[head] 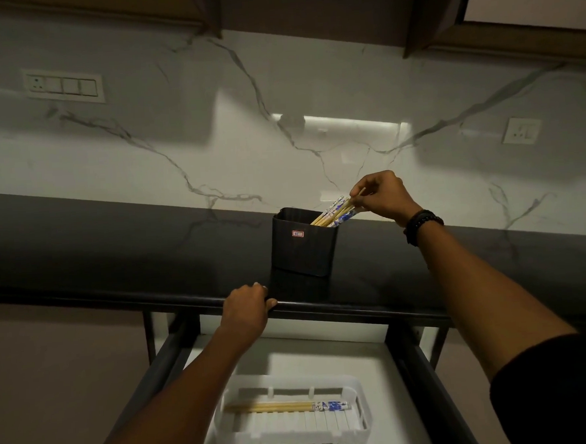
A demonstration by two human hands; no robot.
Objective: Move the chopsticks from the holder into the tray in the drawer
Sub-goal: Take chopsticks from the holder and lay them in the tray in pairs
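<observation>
bottom centre: white tray (362, 408) in open drawer (390, 370), chopstick pair (286, 407) lying flat inside | centre: left hand (247, 307) curled over counter edge (358, 308) | right of centre: black holder (303, 248) on counter, chopsticks (332, 214) leaning inside, right hand (382, 195) pinching their tops

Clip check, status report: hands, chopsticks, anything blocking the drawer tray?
Left hand grips counter edge. Right hand pinches chopsticks leaning in holder. One pair lies in tray, drawer open. Nothing in the way.
</observation>
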